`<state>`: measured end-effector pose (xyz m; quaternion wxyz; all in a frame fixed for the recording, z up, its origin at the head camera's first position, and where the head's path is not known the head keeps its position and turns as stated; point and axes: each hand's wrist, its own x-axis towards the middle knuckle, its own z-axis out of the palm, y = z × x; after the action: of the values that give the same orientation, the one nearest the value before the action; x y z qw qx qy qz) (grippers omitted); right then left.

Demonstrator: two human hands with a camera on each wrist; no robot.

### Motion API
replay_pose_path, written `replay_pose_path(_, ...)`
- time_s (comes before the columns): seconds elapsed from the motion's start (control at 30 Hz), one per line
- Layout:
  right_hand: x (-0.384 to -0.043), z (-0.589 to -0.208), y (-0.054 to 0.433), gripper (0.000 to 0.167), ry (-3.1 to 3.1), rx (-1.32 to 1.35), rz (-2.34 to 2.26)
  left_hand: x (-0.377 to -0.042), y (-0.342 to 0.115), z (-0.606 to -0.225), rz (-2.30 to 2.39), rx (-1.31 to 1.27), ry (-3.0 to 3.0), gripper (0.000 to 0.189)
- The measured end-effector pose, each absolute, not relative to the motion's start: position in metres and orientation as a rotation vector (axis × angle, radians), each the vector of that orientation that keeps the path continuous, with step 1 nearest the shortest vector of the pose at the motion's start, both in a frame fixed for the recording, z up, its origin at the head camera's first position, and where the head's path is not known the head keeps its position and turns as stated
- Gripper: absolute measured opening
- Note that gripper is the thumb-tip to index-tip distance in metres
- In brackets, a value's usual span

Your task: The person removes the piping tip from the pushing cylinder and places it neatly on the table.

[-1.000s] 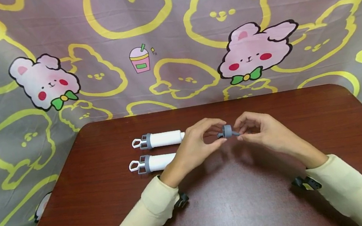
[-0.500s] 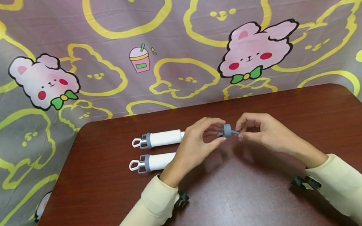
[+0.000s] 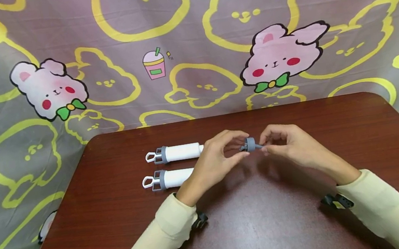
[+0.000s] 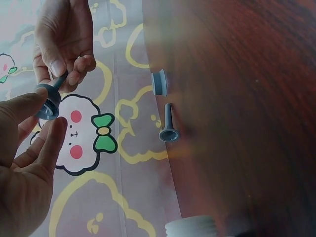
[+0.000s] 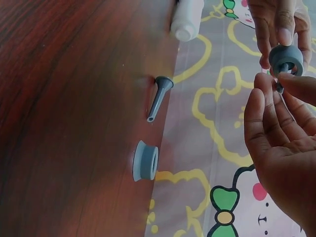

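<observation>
My left hand [image 3: 219, 153] holds a grey ring-shaped cap [image 3: 250, 144] between thumb and fingers, above the table. From the cap's right side comes the thin stem of a grey nozzle [image 3: 259, 146]. My right hand [image 3: 292, 143] pinches that stem between thumb and fingertips. In the left wrist view the nozzle's stem [image 4: 60, 80] passes out of the cap [image 4: 48, 106], whose opening faces the camera. Beyond the hands, a second grey ring cap [image 4: 159, 83] and a second flared nozzle [image 4: 169, 126] lie on the table; the hands hide both in the head view.
Two white syringe-like tubes, the far one [image 3: 182, 152] and the near one [image 3: 178, 178], lie left of my hands with grey collars and white pull handles. My left hand and wrist partly cover them. A patterned curtain [image 3: 189, 49] hangs behind the dark wooden table [image 3: 260, 226].
My right fingertips have shifted very slightly to the right along the nozzle's stem. My left hand, the cap and the tubes stay nearly still.
</observation>
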<state>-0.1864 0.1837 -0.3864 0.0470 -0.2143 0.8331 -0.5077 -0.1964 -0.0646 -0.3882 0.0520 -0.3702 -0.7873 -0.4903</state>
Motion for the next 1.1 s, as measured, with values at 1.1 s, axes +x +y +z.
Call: replay_pose_path(1.1,-0.1873,-0.3835,0.1810,0.004,2.525,-0.697,-1.568,-0.1975,-0.0646,-0.3882,-1.549,-1.136,-2.407,0.035)
